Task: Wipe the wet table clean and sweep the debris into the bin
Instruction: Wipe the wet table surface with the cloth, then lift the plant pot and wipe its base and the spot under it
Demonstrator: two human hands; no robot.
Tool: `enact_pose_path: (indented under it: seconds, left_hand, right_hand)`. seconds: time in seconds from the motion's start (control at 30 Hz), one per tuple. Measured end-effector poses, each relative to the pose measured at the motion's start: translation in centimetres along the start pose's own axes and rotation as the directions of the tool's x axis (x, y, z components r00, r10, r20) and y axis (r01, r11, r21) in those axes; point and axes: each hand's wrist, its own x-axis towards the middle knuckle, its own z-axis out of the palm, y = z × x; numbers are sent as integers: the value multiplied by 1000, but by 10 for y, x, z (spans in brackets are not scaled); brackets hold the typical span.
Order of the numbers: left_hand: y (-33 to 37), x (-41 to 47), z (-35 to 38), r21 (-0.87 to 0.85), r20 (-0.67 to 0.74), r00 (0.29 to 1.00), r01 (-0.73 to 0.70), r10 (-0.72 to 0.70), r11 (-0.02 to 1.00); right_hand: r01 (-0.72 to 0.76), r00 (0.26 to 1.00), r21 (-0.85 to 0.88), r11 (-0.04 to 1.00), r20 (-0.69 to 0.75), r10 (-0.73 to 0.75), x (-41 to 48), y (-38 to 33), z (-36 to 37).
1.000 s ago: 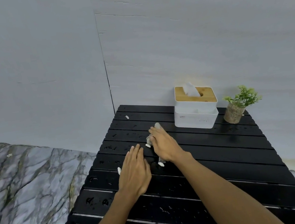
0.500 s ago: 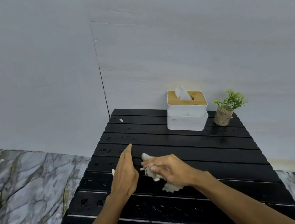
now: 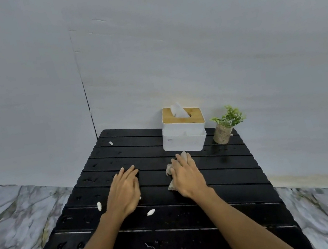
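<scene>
Nearest the camera, two bare forearms reach out over the black slatted counter (image 3: pixel 221 171), whose near boards carry scattered water drops and small white flecks. A white scrap of debris (image 3: pixel 151 212) lies just behind the wrist of the left hand (image 3: pixel 124 193), toward the right, and a second white scrap (image 3: pixel 99 206) lies just left of that hand's outer edge. The left hand rests palm down on the boards, its fingers (image 3: pixel 128 172) laid flat and close together, holding nothing.

Well apart to the right, the right hand (image 3: pixel 188 178) presses a crumpled tissue wad (image 3: pixel 169 170) down against the counter; its fingers (image 3: pixel 182 158) lie extended and flat over the wad, which pokes out along their left side and just past their tips. Whether they actually pinch it cannot be told.

Just beyond the right fingertips stands a white tissue box (image 3: pixel 184 136) with a wooden lid and a tissue sticking up from its slot. To the right of the box sits a small potted plant (image 3: pixel 225 126). Far beyond the left fingertips, a third white scrap (image 3: pixel 110 143) lies near the counter's back edge, against the grey wall (image 3: pixel 169 58).
</scene>
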Motion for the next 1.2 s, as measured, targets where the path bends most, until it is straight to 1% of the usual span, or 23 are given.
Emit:
enact_pose_path:
  seconds: [0.07, 0.2, 0.27, 0.33, 0.37, 0.4, 0.47, 0.5, 0.57, 0.63, 0.7, 0.73, 0.77, 0.83, 0.93, 1.0, 1.1, 1.2]
  left_hand:
    - [7, 7, 1, -16, 44, 999, 28, -27, 999]
    - [24, 15, 0, -40, 148, 987, 66, -59, 997]
    - [32, 17, 1, -26, 181, 982, 67, -61, 997]
    - [38, 19, 4, 17, 185, 981, 47, -49, 999]
    - [41, 19, 6, 46, 183, 982, 29, -37, 999]
    - [44, 19, 9, 79, 184, 983, 9, -23, 997]
    - [53, 19, 18, 132, 184, 983, -29, 4, 991]
    - [57, 19, 23, 149, 182, 983, -41, 13, 988]
    - [66, 19, 32, 165, 168, 985, -50, 22, 985]
    - [74, 19, 42, 168, 145, 989, -58, 33, 984]
    - [82, 20, 51, 162, 117, 991, -84, 65, 983]
    - [86, 20, 55, 145, 102, 991, -100, 85, 984]
    - [89, 21, 60, 127, 95, 990, -117, 105, 985]
    - [96, 21, 66, 104, 94, 986, -147, 138, 984]
    - [107, 22, 70, 48, 89, 978, -192, 187, 980]
    - [113, 24, 72, -3, 88, 974, -211, 211, 977]
    - [126, 26, 78, -99, 72, 961, -258, 266, 961]
    - [146, 31, 86, -179, 71, 952, -282, 298, 943]
  right_hand:
    - [-32, 999, 14, 999, -34, 32, 5, 14, 3]
    - [-88, 995, -53, 995, -61, 84, -3, 48, -9]
    - [-108, 993, -108, 988, -66, 101, -6, 77, -11]
    - [-190, 981, -172, 967, -66, 181, -8, 115, -9]
    - [-251, 967, -149, 956, -91, 240, -8, 135, -6]
    - [-321, 946, -118, 940, -84, 313, -13, 146, -9]
    - [-390, 917, -47, 920, -111, 383, -23, 145, -27]
    - [-376, 921, -30, 926, -121, 370, -26, 136, -34]
    - [-284, 947, -29, 958, -169, 275, -31, 112, -43]
    - [-157, 975, -36, 987, -166, 149, -33, 88, -46]
    - [-42, 991, 4, 999, -129, 42, -30, 81, -41]
    - [-10, 994, 14, 1000, -109, 12, -30, 82, -41]
    - [8, 993, 7, 1000, -121, -7, -29, 89, -40]
    - [-12, 988, 31, 999, -156, 17, -24, 108, -41]
    - [-116, 979, 104, 988, -153, 132, -16, 145, -44]
    - [-180, 969, 119, 976, -152, 197, -17, 161, -47]
    - [-222, 951, 122, 967, -189, 243, -30, 170, -43]
    - [-234, 941, 150, 961, -216, 262, -52, 171, -40]
